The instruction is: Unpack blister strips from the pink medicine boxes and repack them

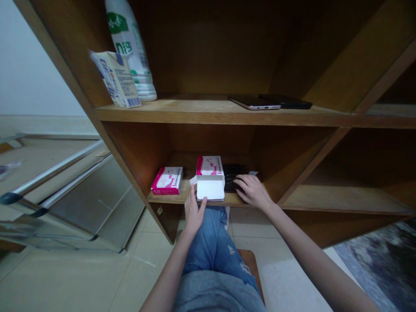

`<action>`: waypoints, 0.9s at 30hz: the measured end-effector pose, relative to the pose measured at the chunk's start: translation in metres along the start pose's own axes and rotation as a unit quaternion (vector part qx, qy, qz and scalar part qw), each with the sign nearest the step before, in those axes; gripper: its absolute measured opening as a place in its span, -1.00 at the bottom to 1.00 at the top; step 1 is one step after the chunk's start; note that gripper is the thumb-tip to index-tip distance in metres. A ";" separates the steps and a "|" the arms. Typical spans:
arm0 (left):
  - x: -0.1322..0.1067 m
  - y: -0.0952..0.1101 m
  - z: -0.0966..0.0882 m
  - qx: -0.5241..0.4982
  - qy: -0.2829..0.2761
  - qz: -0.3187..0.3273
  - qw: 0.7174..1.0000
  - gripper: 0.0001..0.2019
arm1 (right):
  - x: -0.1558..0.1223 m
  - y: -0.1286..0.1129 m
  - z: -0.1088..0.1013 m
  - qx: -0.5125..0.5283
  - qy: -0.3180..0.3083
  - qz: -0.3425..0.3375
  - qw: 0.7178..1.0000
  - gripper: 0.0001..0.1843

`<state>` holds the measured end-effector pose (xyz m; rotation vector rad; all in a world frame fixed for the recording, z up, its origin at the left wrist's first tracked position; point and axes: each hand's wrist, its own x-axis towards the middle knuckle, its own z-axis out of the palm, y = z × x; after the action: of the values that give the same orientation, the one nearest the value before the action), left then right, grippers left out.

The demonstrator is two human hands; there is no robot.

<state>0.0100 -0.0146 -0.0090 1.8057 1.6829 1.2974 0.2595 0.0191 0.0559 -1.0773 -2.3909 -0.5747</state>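
On the lower shelf lies a pink and white carton [209, 166], its white end flap [210, 190] folded out toward me. My left hand [194, 208] is at the flap's left corner, fingers apart and stretched out, the fingertips touching the carton's edge. Beside the carton on the right rest several dark, slim items [230, 178] in a row; their kind cannot be made out. Over their right end my right hand [251, 189] is bent, with its fingertips on them. A second pink and white carton [167, 180] lies closed to the left.
The shelf above holds a milk carton [119, 80], a white and green bottle [138, 56], a phone [255, 102] and a dark flat item [289, 102]. That shelf's front edge overhangs my hands. A metal-framed rack [81, 203] stands at left.
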 end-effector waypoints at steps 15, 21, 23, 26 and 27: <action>0.003 -0.001 -0.001 -0.055 0.018 -0.006 0.998 -0.29 | -0.008 -0.003 0.003 0.028 -0.004 0.023 0.999 -0.69; 0.002 0.000 0.000 -0.041 0.018 -0.009 0.999 -0.29 | -0.004 -0.014 -0.002 0.051 0.040 0.043 0.997 -0.67; 0.002 0.001 0.000 -0.034 0.022 -0.012 0.999 -0.29 | 0.002 -0.023 -0.003 0.073 0.085 0.053 0.992 -0.70; 0.002 0.002 0.001 -0.033 0.028 -0.009 0.999 -0.29 | 0.018 -0.047 -0.006 0.111 0.117 0.047 0.986 -0.76; 0.002 0.001 0.002 -0.035 0.030 -0.004 0.999 -0.29 | 0.025 -0.057 -0.006 0.122 0.106 0.040 0.986 -0.77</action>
<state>0.0118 -0.0126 -0.0082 1.7337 1.6519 1.4021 0.2022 -0.0043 0.0642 -0.9495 -2.1570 -0.3391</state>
